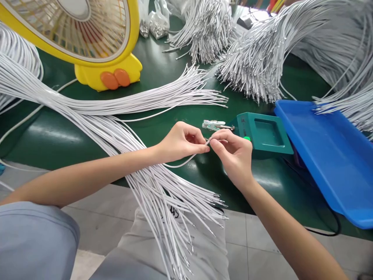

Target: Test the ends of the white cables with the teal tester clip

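Observation:
My left hand (182, 140) pinches the end of a single white wire (186, 160) that loops down under it. My right hand (233, 153) meets it fingertip to fingertip, pinched on the same wire end, with something small there that I cannot make out. Both hands hover over the green table (52, 136), just in front of a small teal device (264, 134) with a metal clamp (214, 125) at its left side. A big bundle of white wires (140, 171) runs under my left forearm and spills over the table edge onto my lap.
A yellow duck-shaped fan (96, 42) stands at the back left. A blue tray (329, 155) lies at the right. More bundles of white wires (262, 58) with metal tips pile up at the back and right. Small plastic bags (157, 21) sit behind.

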A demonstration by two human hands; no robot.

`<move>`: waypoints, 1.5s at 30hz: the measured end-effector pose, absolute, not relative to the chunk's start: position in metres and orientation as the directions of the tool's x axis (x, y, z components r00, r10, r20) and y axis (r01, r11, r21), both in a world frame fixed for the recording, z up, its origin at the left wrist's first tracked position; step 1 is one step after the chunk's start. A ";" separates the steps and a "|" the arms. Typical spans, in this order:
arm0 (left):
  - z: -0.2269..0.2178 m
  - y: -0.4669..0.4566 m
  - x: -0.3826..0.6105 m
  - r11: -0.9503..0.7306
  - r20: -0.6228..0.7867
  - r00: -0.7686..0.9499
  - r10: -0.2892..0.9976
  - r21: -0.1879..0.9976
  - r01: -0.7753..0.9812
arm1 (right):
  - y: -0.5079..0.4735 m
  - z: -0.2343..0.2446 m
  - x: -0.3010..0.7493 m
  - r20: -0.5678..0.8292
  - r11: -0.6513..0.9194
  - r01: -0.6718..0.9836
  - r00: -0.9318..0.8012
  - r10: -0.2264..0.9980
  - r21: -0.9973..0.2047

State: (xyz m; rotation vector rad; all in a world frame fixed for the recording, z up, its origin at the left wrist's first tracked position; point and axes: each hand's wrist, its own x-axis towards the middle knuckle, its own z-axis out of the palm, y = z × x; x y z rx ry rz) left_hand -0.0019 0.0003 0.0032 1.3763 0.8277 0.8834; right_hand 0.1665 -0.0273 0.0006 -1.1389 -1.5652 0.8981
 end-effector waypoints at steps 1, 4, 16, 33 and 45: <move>0.004 0.000 -0.002 -0.003 0.021 0.453 0.891 0.999 -0.039 | -0.027 0.000 0.167 0.289 0.307 0.260 -0.106 0.951 -0.916; 0.005 0.000 -0.003 -0.012 0.021 0.462 0.887 1.000 -0.024 | -0.026 -0.002 0.168 0.310 0.340 0.301 -0.143 0.940 -0.891; 0.011 -0.002 -0.001 -0.119 0.079 0.550 0.832 0.992 0.037 | -0.030 0.002 0.165 0.337 0.364 0.240 -0.147 0.930 -0.900; 0.019 0.004 -0.023 -0.715 0.548 0.513 0.661 0.667 0.211 | -0.041 0.028 0.170 -0.217 -0.380 -0.162 -0.595 0.774 -0.911; 0.032 0.009 -0.020 0.356 -0.154 0.599 0.786 0.904 -0.235 | -0.014 0.028 0.183 0.663 0.665 0.747 -0.497 0.559 -0.001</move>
